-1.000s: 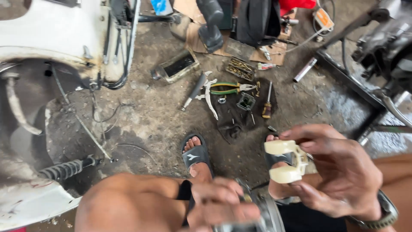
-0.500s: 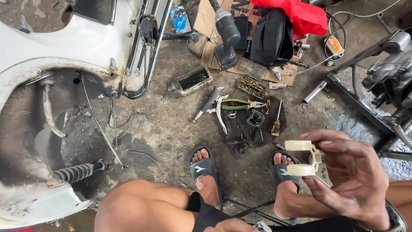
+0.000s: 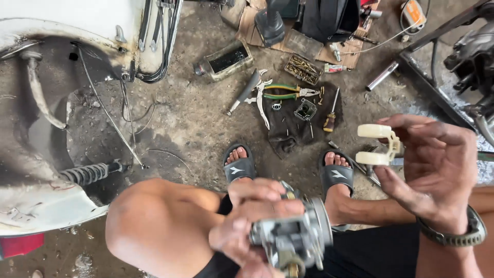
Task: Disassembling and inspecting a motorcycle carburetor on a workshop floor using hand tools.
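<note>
Now the cream plastic float (image 3: pixel 378 145), a twin-lobed piece joined by a thin bridge, is sitting at the right of the frame, pinched at its right edge between the thumb and fingertips of the right hand (image 3: pixel 437 164), whose fingers are curling narrowly around it. Compared with a moment back, that hand is holding the float in much the same raised spot, while the big change is lower down: the left hand (image 3: pixel 252 216) is coming into full view at the bottom centre, its fingers wrapping closely around a grey metal carburetor body (image 3: pixel 293 239), which was barely showing at the frame's lower edge half a second ago. So the two pieces are now being held apart, float above and to the right, body below and left. A wristwatch (image 3: pixel 458 234) is circling the right wrist. Beyond the hands, two feet in dark sandals (image 3: pixel 239 167) are resting on the stained concrete floor (image 3: pixel 195 118). Farther up, green-handled pliers (image 3: pixel 285 91), a screwdriver (image 3: pixel 332 110) and a dark rag (image 3: pixel 293 128) are lying together, and a white scooter body (image 3: pixel 62 25) is filling the upper left.
</note>
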